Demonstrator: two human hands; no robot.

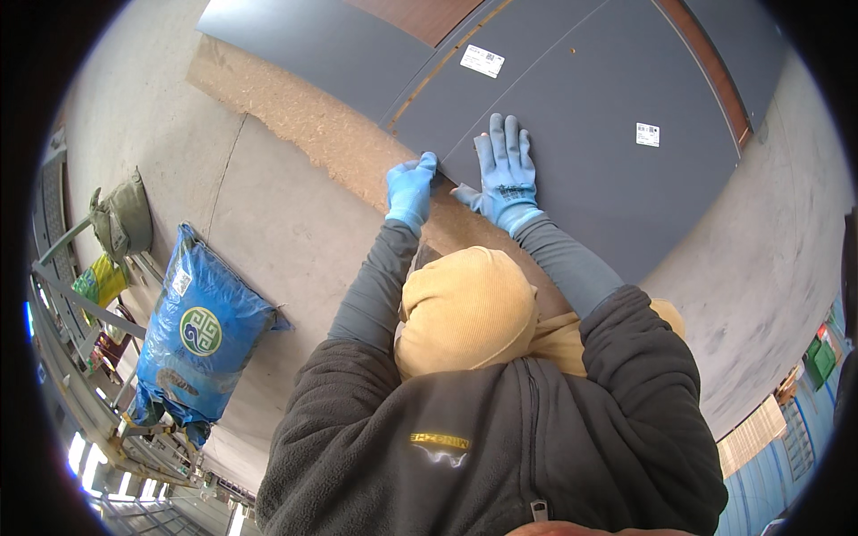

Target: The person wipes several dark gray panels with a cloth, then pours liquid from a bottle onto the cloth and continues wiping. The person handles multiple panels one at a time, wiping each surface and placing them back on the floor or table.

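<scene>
Plainly, in the head view both hands meet at the near edge of a dark grey panel (pixel 608 201), which lies flat just beyond the person's knees. The right hand (pixel 508 179), in a blue glove, is spread wide and palm down on the panel, its long fingers pointing to the far side and its thumb stretched left along the near edge. Such a flat palm probably serves to press and steady the sheet. The left hand (pixel 412 192), gloved too, is bunched narrow at the panel's near left corner, fingers curled in; it may be gripping the edge, but whether anything sits inside the curl I cannot tell. A thin pale line runs from beside this hand toward the far side; seam or marking, I cannot tell which.

Two white labels, one far left (pixel 482 61) and one farther right (pixel 648 135), face up on the grey. A brown sheet (pixel 295 134) with a ragged edge shows along the near left, between the grey panels and the concrete floor (pixel 304 237); perhaps it was put there to protect them. Well apart on the left lies a plump blue sack (pixel 214 295).
</scene>
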